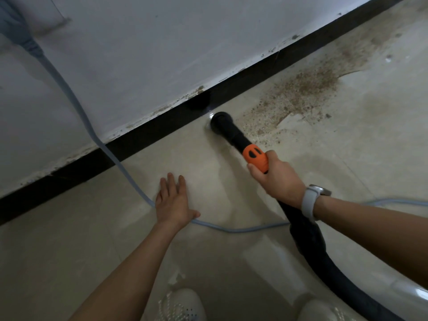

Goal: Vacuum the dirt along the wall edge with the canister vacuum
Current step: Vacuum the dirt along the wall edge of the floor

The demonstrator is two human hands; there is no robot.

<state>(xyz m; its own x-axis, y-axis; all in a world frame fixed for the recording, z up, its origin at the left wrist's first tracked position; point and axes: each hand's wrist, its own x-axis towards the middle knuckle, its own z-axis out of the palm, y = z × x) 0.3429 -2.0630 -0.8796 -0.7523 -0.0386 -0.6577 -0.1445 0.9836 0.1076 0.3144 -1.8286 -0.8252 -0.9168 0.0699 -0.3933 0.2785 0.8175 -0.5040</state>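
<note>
nozzle (221,120) sat on floor (185,154) just before baseboard (143,135), dirt (298,91) to its right along wall (139,54). cable (243,229) ran under left hand (172,202), behind hose (308,237). 2 shoes (183,305) nearest viewer.

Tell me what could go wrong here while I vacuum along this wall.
The blue cable crosses the floor under your left hand, so the hose could snag it. The nozzle, steered by your right hand, sits left of the dirt, so grit against the black baseboard may get missed.
</note>
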